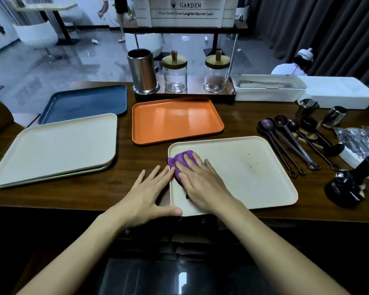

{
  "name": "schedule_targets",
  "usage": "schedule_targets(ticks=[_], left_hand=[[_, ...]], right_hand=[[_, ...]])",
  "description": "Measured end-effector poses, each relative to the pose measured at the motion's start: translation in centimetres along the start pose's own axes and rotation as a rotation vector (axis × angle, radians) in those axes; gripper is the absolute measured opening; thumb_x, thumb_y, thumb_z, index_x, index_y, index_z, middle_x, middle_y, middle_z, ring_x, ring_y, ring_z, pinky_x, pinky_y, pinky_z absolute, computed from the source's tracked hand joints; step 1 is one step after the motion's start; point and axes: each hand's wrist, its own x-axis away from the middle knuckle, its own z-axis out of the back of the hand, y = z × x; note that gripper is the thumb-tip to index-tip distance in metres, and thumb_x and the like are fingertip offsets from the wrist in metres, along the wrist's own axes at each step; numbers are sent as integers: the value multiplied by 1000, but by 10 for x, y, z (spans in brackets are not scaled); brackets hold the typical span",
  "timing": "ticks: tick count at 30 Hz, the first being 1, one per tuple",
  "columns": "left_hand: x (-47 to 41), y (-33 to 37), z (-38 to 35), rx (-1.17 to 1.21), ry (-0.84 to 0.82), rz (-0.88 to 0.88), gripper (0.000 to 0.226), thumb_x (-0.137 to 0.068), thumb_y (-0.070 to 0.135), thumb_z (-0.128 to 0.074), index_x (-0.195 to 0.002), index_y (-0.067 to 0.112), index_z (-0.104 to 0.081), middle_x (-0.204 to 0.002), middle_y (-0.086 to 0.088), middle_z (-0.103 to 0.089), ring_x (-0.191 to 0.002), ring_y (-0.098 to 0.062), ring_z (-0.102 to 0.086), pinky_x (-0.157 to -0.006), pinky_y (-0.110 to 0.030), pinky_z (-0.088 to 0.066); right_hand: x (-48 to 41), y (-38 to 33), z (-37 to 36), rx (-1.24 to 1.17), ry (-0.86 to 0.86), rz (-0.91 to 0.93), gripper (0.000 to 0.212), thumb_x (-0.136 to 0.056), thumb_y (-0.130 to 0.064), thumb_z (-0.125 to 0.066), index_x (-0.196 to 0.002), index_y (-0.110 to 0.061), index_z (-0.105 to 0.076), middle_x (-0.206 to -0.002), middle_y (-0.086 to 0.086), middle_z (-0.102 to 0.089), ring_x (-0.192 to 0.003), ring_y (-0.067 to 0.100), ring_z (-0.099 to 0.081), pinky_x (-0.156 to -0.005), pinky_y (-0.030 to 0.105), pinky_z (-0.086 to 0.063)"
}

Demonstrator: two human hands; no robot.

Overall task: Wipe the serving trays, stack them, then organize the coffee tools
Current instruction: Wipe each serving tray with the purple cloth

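- Cream tray (243, 173) lies at the near edge of the wooden table (136, 158), front centre-right; a few dark specks on its surface toward the right half.
- Purple cloth (180, 159) sits bunched in the tray's far-left corner, on the tray floor.
- Right hand (198, 182) lies flat on the cloth, fingers straight and slightly spread, pressing it down; nothing pinched or curled round.
- Left hand (149, 188) flat on the table just beside the tray's left rim, fingers straight and fanned, fingertips touching the rim, thumb against the near-left corner.
- Stack of pale trays (55, 150) at far left, cream one on top, a greenish edge showing under it; well apart from the wiped tray.
- Orange tray (175, 120) single, just behind the cream tray, not touching it.
- Dark blue tray (85, 103) behind the pale stack, at the table's far edge.
- Dark long-handled spoons (285, 141) fanned out right of the cream tray, near its right rim.
- Black tamper (345, 188) near the right front edge; two small steel cups (307, 107) behind the spoons.
- Steel canister (143, 71) and two lidded glass jars (175, 73) on a low stand at the back; white bin (266, 87) right of them.
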Motion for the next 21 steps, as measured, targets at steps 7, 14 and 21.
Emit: schedule_targets(ticks=[7,14,21], left_hand=[[2,1,3,-33,-3,4,121,-68,102,-36,-160,40,12,-168,16,14,-150,0,27,-126,-41,14],[-16,14,24,-58,-55,52,122,-71,96,-42,-162,32,9,-163,10,25,-151,-10,26,-127,-46,7],[-67,25,20,-84,62,67,121,-78,90,-47,-163,22,4,-169,8,18,-152,-14,27,-127,-40,6]], right_hand=[[14,106,38,13,78,-353,56,-106,-20,-28,-161,-22,-16,-169,2,-8,-156,23,2,-124,48,-9],[14,122,37,-6,144,-427,53,-106,-26,-22,-160,-24,-19,-168,3,-12,-156,23,-1,-125,48,-8],[8,118,36,68,103,-404,57,-105,-24,-26,-161,-23,-12,-169,5,-8,-156,26,2,-124,47,-4]])
